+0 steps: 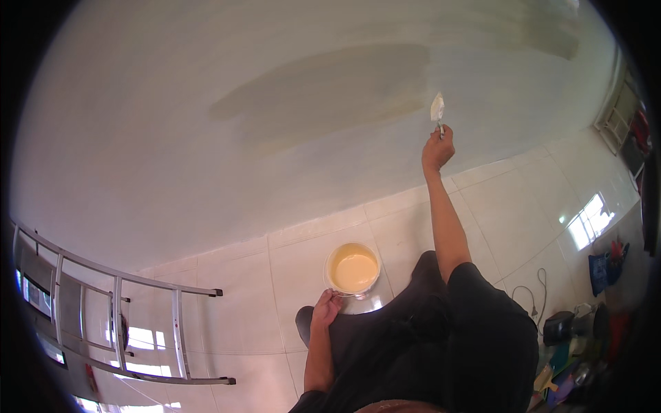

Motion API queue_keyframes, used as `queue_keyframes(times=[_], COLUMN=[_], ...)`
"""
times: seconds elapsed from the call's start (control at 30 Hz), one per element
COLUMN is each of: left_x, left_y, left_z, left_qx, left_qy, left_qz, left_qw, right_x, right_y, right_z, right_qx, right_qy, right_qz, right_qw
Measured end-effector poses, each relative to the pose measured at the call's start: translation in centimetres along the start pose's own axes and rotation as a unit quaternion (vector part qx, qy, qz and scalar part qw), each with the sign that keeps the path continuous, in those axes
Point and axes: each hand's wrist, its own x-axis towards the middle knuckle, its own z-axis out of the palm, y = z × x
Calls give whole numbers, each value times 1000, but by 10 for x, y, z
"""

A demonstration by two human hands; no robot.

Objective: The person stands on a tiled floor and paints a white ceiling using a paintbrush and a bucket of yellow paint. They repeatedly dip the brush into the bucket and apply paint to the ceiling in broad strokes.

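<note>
My right hand (438, 148) is stretched forward to the wall (158, 158), closed around the handle of a paintbrush (438, 109). Pale cream paint coats the brush head, which points up at the wall; whether it touches the surface I cannot tell. Just left of it spreads a darker, wet-looking painted patch (330, 93). Low in front of me, my left hand (326, 308) grips the near left rim of a round pot (328, 270), thumb and fingers at its edge. Creamy yellow paint (354, 269) partly fills the pot.
A metal ladder (117, 323) lies at the left on the glossy tiled floor (241, 303). To the right are a cable (542, 282), a blue bag (600, 272) and a cluttered heap of items (568, 365). Another darker patch (551, 34) marks the wall's upper right.
</note>
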Motion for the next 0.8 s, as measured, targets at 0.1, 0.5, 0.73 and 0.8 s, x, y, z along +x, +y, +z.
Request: queue_keyframes(times=[0.1,0.5,0.73,0.8], left_x=[-1,-1,-6,-5], left_y=[-1,8,2,-2], left_z=[2,0,7,-5], left_qx=[7,16,3,3], left_qy=[9,-18,28,15], left_qz=[-9,-7,9,20], left_qw=[1000,1000,1000,1000], right_x=[-14,-258,-218,-197], right_y=[-5,-182,-136,-120], right_z=[20,12,-64,-87], right_qx=[-93,181,199,122], right_qy=[-17,-400,-588,-636], right_qz=[-57,-59,-32,-68], right_qw=[994,896,783,759])
